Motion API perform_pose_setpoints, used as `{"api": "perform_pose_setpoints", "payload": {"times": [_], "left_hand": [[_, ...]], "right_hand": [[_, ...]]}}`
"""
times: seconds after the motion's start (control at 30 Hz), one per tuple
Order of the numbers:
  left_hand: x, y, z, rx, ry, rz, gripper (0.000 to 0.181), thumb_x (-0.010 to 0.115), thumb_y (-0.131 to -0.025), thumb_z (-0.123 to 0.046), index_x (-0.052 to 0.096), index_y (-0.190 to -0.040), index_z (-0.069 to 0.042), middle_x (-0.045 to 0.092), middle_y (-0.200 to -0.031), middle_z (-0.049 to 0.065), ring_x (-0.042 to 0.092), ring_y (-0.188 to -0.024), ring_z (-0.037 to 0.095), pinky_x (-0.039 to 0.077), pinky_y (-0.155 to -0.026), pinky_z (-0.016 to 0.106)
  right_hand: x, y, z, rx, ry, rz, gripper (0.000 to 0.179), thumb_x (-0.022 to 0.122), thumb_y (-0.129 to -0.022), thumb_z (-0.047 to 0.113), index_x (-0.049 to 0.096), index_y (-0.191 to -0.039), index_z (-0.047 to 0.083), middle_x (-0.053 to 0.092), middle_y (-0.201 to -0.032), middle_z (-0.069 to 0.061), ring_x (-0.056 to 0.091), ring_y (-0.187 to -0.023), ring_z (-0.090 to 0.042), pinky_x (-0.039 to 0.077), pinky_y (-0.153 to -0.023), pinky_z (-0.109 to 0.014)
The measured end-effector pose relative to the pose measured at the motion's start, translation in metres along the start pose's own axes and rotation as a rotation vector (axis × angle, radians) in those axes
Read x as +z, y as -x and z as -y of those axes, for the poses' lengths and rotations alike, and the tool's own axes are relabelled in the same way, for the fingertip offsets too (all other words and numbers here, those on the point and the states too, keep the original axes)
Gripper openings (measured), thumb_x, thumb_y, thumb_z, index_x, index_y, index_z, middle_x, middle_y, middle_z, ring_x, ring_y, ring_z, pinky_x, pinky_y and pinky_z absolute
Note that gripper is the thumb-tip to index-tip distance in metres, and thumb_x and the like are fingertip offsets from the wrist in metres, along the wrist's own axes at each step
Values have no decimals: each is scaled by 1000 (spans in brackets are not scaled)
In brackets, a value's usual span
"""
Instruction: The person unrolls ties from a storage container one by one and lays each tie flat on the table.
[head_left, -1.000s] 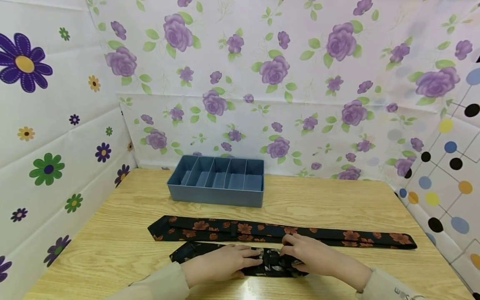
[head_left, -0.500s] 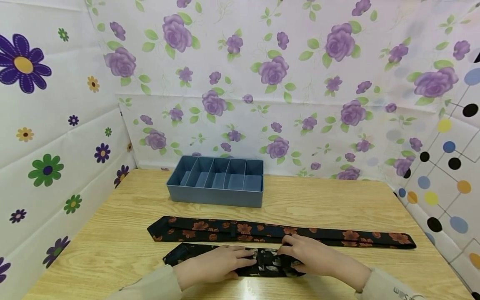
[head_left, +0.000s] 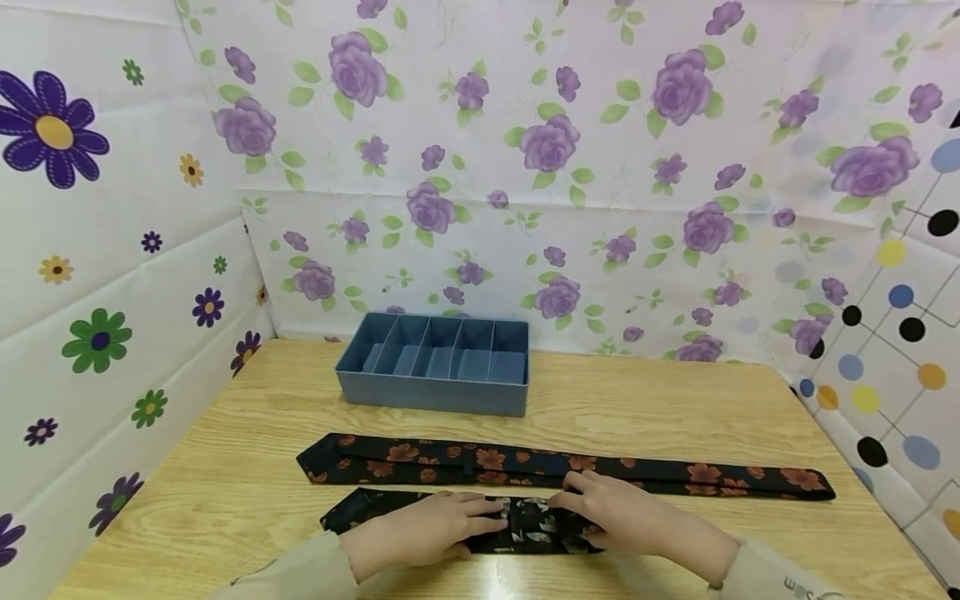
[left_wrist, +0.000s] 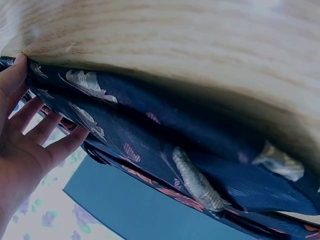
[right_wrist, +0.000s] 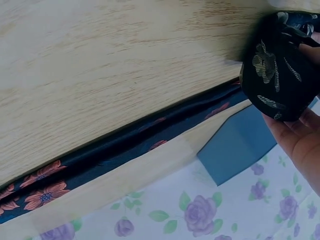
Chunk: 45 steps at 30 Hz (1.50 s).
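A dark necktie (head_left: 529,518) with pale leaf motifs lies along the front of the table, its pointed end to the left and its right part folded into a thick bundle. My left hand (head_left: 435,527) rests across its middle; in the left wrist view the fairly straight fingers (left_wrist: 63,145) and the thumb lie at its opposite edges. At the right end my right hand (head_left: 618,515) grips the folded bundle (right_wrist: 272,75) between thumb and fingers. Just behind, a second dark necktie (head_left: 491,458) with orange-brown flowers lies stretched out lengthwise, touched by neither hand's grip.
A blue-grey box (head_left: 431,392) with several compartments stands behind the ties, left of centre. The wooden table (head_left: 637,400) meets a flower-printed cloth (head_left: 480,167) at the back, with cloth walls at both sides.
The leaf-patterned necktie has slid to the left, its pointed end further out. My left hand has moved left with it; my right hand shifts slightly left with the folded end.
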<state>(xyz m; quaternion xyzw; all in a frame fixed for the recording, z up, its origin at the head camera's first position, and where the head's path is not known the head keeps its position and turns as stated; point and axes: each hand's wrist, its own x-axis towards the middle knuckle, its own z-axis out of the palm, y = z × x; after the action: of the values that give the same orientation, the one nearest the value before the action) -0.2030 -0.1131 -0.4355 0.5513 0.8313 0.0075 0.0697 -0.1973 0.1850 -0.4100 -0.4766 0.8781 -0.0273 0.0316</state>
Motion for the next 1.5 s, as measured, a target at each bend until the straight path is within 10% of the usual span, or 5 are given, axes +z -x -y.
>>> {"api": "perform_pose_setpoints", "payload": {"times": [0.53,0.97,1.27,1.5], "left_hand": [[-2,2,0,-36,38,24,54,62,-90,-29,45,-141,-22,42,-147,1,44,-132,19,46,-99,29],[-13,-19,-11,-205,191,43,56,57,-89,-49,39,-134,-20,52,-134,-5,56,-116,13,50,-85,35],[-13,-33,-16,-102,-34,-13,41,55,-91,-47,58,-123,-23,53,-114,-6,50,-96,7,45,-68,21],[-10,-40,-20,54,-83,10,48,47,-97,-43,49,-138,-18,41,-147,2,42,-133,15,42,-104,28]], "right_hand": [[5,4,-1,-41,1,-33,40,76,-78,11,56,-112,15,56,-121,-5,59,-106,-22,52,-90,-37],[6,5,-4,-68,21,-95,43,78,-76,13,61,-115,16,56,-116,-6,58,-93,-17,52,-72,-27],[5,6,-3,-81,58,-94,37,75,-80,19,61,-114,16,57,-122,-7,60,-103,-21,54,-82,-35],[5,9,-3,-65,74,-84,41,75,-79,18,59,-117,15,59,-123,-7,60,-108,-24,53,-88,-41]]}}
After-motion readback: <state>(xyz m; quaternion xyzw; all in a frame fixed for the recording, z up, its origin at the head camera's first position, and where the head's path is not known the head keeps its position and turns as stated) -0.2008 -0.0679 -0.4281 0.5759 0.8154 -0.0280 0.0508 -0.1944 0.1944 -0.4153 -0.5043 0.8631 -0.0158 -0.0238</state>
